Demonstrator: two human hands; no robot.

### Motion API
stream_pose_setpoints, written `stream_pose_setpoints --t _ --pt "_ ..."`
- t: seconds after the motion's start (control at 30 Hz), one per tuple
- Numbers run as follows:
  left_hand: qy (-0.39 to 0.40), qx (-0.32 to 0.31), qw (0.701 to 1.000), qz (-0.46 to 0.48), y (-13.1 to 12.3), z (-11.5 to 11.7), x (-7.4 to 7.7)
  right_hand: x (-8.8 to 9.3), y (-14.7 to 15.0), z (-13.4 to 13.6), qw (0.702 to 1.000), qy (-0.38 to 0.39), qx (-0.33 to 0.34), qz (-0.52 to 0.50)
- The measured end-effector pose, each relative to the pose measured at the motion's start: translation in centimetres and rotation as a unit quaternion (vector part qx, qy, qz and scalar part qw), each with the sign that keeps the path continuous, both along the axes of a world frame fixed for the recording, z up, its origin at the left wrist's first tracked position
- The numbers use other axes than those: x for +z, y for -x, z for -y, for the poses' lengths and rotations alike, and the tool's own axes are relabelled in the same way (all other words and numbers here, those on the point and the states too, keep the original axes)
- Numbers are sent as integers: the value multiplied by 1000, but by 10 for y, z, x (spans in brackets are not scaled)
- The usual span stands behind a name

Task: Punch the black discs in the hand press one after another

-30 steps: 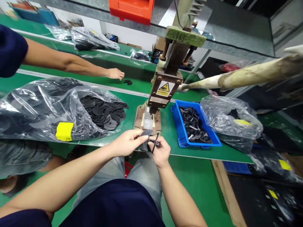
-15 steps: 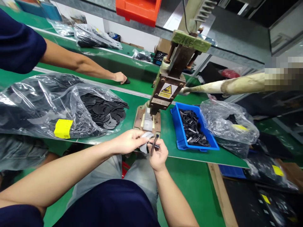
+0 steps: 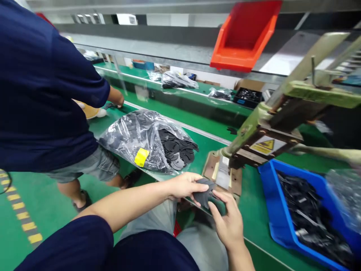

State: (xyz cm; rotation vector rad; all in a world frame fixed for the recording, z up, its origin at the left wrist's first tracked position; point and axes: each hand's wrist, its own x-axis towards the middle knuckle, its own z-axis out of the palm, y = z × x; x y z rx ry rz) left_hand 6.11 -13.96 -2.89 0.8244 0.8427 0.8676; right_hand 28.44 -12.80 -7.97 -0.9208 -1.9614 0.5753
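Note:
My left hand is closed on a dark grey, flat, curved piece, with the thumb on top. My right hand meets the piece's right edge between thumb and forefinger. Both hands are at the green bench's front edge, just before the hand press. The press's base plate lies beyond my fingers. Left of it, an open clear plastic bag spills similar dark curved pieces. A blue bin of small black parts stands to the right.
A co-worker in a dark blue shirt stands at the left, one hand over the bench. A dark piece lies on the green surface behind the press. An orange-red bin hangs overhead. The press lever reaches right.
The view has swung left. The black strip seen in my right hand is no longer discernible; its fingers now touch the grey piece. The co-worker's arm has drawn back left, and a dark piece lies behind the press.

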Motion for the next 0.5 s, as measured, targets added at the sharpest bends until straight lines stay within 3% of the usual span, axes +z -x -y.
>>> stream_pose_setpoints --t 0.1,0.2,0.27,0.37,0.5 --pt "-28 104 993 -53 41 -4 5 -5 -3 -3 999 8 -14 28" --pt "-74 245 959 -122 108 -22 10 -11 -10 -2 999 10 -17 38" --pt "-72 355 921 -145 165 -40 14 -13 -15 1 999 12 -21 45" --pt "-23 524 829 -194 253 -68 28 -13 -19 4 998 9 -17 52" --pt "-18 611 754 -239 344 -81 54 -6 -18 6 998 -7 -14 59"
